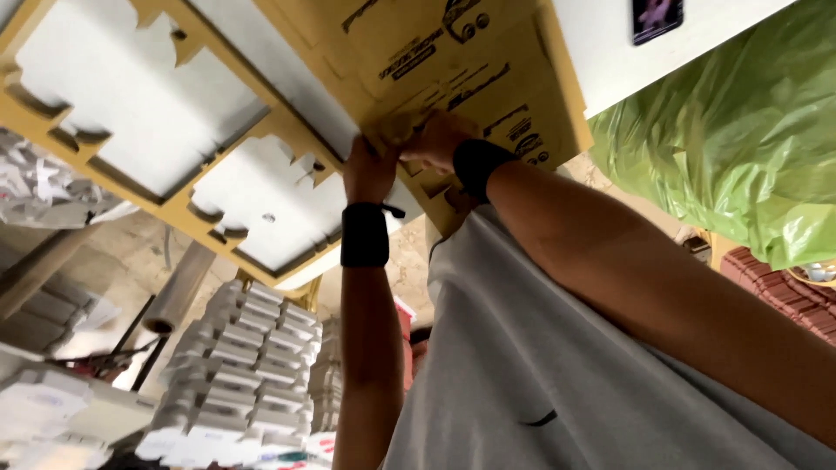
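A brown cardboard sheet [488, 61] with dark print lies on a white table top [601, 43] in the upper middle of the head view. Both my hands pinch its near edge, close together. My left hand [369, 171], with a black wristband, grips the edge from below. My right hand [438, 137], also with a black wristband, closes on the same edge right beside it. Beside the sheet, to the left, lies a brown cardboard frame [261, 130] with die-cut openings that show white through them. My grey shirt [522, 365] fills the lower middle.
A stack of white die-cut box blanks [239, 365] stands at the lower left. A green plastic bag [740, 139] bulges at the right, with reddish-brown stacked items [784, 296] under it. A dark phone [657, 17] lies at the top. A roll of clear film [178, 292] leans at the left.
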